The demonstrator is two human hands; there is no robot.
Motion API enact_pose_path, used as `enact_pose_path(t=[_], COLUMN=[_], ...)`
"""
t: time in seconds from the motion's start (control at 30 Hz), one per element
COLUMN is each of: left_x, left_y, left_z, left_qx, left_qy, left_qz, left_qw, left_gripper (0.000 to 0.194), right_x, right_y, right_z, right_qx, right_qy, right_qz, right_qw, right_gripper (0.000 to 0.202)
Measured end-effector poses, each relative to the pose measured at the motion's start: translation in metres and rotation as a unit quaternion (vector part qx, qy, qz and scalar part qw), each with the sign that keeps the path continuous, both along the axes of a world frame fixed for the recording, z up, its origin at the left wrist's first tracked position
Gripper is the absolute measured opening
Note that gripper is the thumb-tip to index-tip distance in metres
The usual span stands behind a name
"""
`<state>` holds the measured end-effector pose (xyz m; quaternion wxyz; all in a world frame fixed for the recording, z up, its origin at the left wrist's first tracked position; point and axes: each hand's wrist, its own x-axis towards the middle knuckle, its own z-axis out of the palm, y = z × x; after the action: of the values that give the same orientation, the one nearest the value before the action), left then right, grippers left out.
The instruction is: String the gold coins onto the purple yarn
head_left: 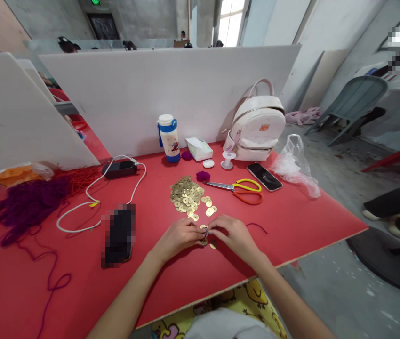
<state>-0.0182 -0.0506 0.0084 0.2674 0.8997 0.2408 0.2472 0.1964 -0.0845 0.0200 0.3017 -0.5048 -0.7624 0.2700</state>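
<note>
Purple cord [256, 224] apparently pinched by left hand [185, 233] and right hand [231, 233], seemingly for steadiness; holed coins [185, 194] heaped on far side, presumably for easy reach.

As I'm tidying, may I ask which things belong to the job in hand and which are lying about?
Likely job items:
round golden coins
tangled purple yarn
red and yellow handled scissors

Likely lying about:
white backpack
clear plastic bag
blue and white bottle

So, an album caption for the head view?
Two hands close together before a pile of golden coins on a red table.
</note>
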Motion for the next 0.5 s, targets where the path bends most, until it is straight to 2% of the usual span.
enact_pose_path(t=[0.13, 0.5], left_x=[-0.0007, -0.0002], left_y=[0.0016, 0.0026], left_z=[-0.0004, 0.0044], left_qx=[0.019, 0.004], left_qy=[0.013, 0.022], left_qz=[-0.029, -0.029], left_qw=[0.999, 0.999], left_gripper=[0.023, 0.028], right_x=[0.0003, 0.0044], right_y=[-0.0004, 0.0032], right_z=[-0.0018, -0.0101], right_qx=[0.002, 0.087], right_qy=[-0.028, -0.142], right_qz=[0.001, 0.012], right_qw=[1.0, 0.986], right_gripper=[0.018, 0.015])
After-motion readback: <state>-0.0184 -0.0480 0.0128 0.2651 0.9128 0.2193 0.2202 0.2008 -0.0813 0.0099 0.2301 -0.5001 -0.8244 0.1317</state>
